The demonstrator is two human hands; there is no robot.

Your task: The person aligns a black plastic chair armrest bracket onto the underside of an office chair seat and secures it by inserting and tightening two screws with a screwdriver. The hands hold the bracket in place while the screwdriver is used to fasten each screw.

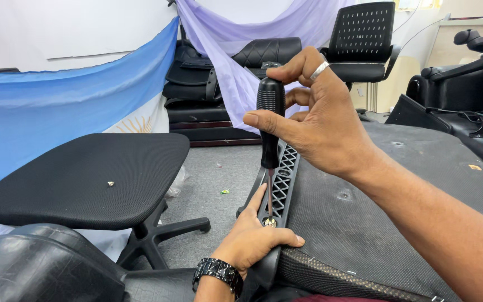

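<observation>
Your right hand (320, 120) held a screwdriver (270, 120) upright, your fingers (269, 124) wrapped closed around its black handle, thumb across the front and a ring on one finger. The shaft ran straight down from your grip to a screw (270, 222) set in the black plastic frame (283, 179) of an upturned chair seat (398, 196). The tip met the screw head right below your right fingers.

Your left hand (252, 237), with a dark wristwatch (218, 271) on the wrist, was clamped over the rim of that frame, thumb curled along the edge on one side and the forefinger stretched up along the frame beside the screw. The screw sat just between that forefinger and the lattice ribs of the frame.

Well to the left of your left fingers stood another chair seat (85, 179) on its base, with a small loose screw (110, 183) lying on its mesh. Beyond your right fingers, more black chairs (361, 39) stood against draped blue and lilac cloth (57, 95).
</observation>
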